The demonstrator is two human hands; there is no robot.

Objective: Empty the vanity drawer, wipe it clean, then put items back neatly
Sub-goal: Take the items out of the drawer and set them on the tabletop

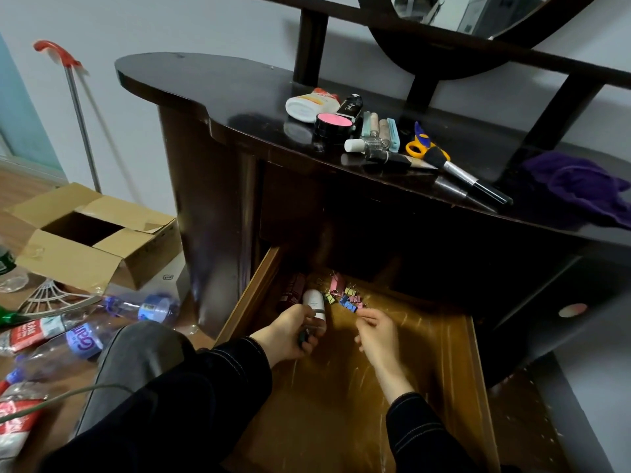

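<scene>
The wooden vanity drawer (474, 387) stands pulled out below the dark vanity top (211, 87). My left hand (290, 332) grips a white bottle (314, 302) near the drawer's back left, with some small dark object also in its fingers. A dark red bottle (292, 290) lies just behind it. My right hand (377, 331) has its fingers curled, pinching at the near edge of a pile of coloured binder clips (343, 297). On the vanity top lie cosmetics: a white tube (309, 105), a pink-lidded jar (334, 124), scissors (421, 145) and brushes (467, 177).
A purple cloth (580, 186) lies on the vanity top at the right. On the floor to the left are an open cardboard box (88, 240), several plastic bottles (82, 339) and a red-handled pole (80, 110) against the wall. My knee (136, 349) is beside the drawer.
</scene>
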